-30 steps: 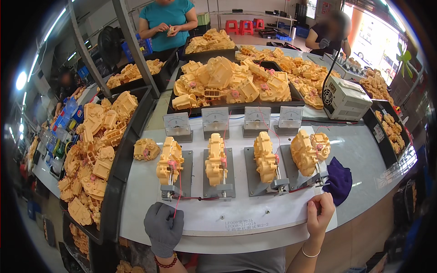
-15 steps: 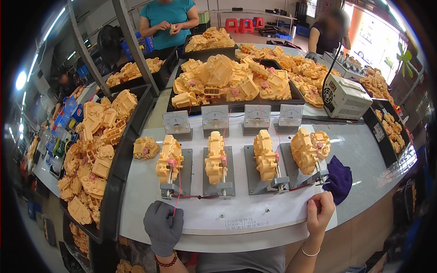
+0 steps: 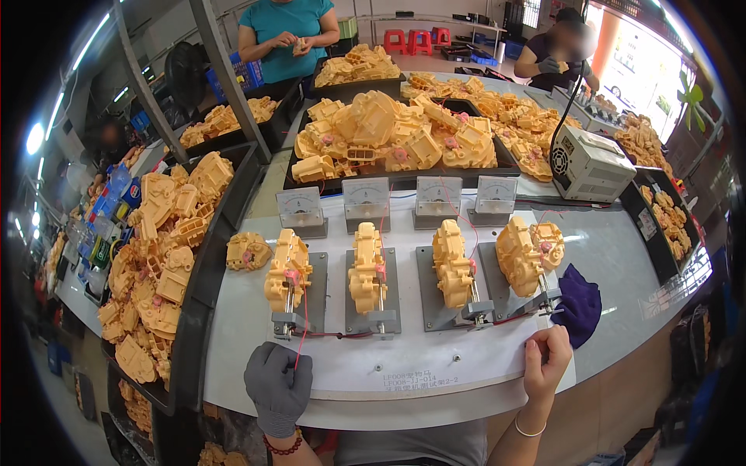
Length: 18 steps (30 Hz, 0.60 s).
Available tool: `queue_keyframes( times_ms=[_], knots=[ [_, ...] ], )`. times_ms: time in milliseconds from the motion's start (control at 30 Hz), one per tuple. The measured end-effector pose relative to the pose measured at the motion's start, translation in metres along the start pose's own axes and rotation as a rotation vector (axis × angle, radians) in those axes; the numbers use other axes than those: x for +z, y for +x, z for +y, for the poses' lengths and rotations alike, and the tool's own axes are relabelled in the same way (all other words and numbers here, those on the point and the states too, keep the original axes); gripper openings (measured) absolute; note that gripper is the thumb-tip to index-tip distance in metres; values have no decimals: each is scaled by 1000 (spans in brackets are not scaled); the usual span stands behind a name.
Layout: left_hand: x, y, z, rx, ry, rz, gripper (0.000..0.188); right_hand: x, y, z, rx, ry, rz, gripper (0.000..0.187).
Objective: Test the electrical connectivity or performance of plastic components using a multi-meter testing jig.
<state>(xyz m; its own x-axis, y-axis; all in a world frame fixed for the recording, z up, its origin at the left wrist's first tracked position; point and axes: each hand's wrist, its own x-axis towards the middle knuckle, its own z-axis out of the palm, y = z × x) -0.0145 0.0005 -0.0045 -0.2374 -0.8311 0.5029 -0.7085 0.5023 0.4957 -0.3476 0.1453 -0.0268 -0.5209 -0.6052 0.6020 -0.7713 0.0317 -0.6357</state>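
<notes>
My left hand [image 3: 278, 388], in a grey glove, is closed at the front left edge of the white board [image 3: 420, 361]. A thin red wire [image 3: 305, 314] runs down into its fingers from the leftmost fixture. Bare and curled, my right hand [image 3: 546, 361] rests at the board's right end; whatever its fingers may hold is hidden. Between and beyond my hands stand several grey metal fixtures, each bearing a yellow plastic gearbox, such as the leftmost gearbox [image 3: 287, 272] and the rightmost gearbox [image 3: 519, 256]. Analog panel meters [image 3: 367, 198] stand in a row behind them.
A purple cloth [image 3: 576, 307] lies right of the fixtures. Black trays heaped with yellow gearboxes stand left [image 3: 206, 311] and behind [image 3: 311, 185]. A grey power supply [image 3: 594, 167] sits at back right. One loose gearbox [image 3: 249, 252] lies left. Two co-workers are beyond the table.
My hands, the wire and the fixtures stay in place. The co-worker at back right has raised their gloved hands and now holds a small yellow part.
</notes>
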Motion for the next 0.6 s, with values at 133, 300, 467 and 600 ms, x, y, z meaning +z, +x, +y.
queue_keyframes(
  times_ms=[133,300,467,600],
  knots=[
    [0,0,0,-6,-1,3,16,0,-1,1,23,11,-2,12],
    [0,0,-1,-3,0,-3,16,1,-1,0,38,16,3,14],
    [0,0,0,-15,-6,-4,17,0,-1,1,6,1,5,14],
    [0,0,0,-13,-8,-1,16,0,0,0,1,-4,3,14]
  ],
)
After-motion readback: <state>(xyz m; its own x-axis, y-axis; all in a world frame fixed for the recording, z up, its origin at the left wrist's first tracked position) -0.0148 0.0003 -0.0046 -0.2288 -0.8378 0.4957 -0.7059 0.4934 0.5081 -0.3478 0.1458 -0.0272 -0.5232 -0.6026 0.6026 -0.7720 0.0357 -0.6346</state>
